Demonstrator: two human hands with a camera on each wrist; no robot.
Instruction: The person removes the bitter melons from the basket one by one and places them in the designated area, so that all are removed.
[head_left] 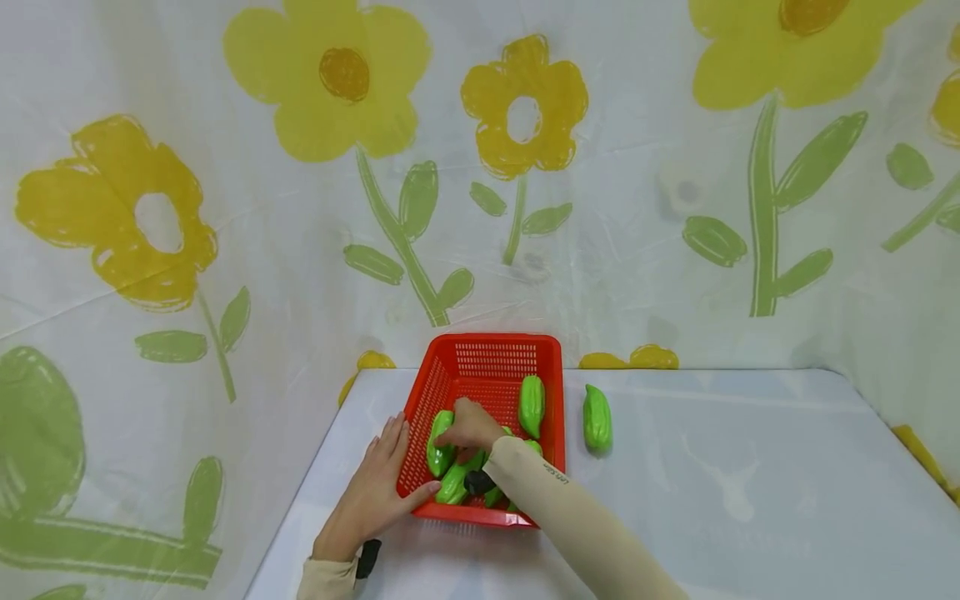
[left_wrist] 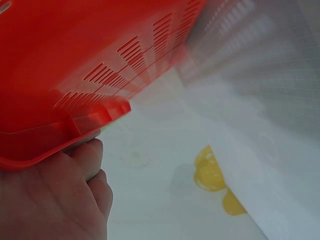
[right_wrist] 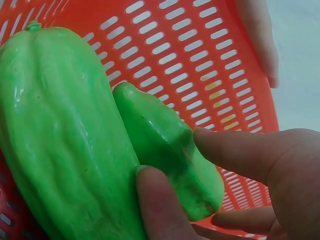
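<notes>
Red plastic, slotted all round: a basket [head_left: 557,408] toward the far left of the pale desk [head_left: 675,483], glossy green vegetables inside. Holds the left rim with the left hand [head_left: 379,487], fingers along the outside, thumb over the rim by the near-left corner. And across to the right hand [head_left: 474,427], down inside the basket, right on the left vegetable [head_left: 437,461], beside the left wall! Touches one side with the forefinger, brings the thumb up at the other, fingers narrow around it; cannot tell a firm pinch from a light touch. Just near of that, lying at a slant, the near vegetable [head_left: 453,485]; more to the right, partly hidden under the right sleeve [head_left: 570,508]. Over alongside the right wall, the far vegetable [head_left: 532,404]. Outside, just right of the basket, one lone vegetable [head_left: 597,422] on the desk, narrow end pointing far. Behind it all, white cloth [head_left: 630,275], printed with big yellow flowers and green leaves.
</notes>
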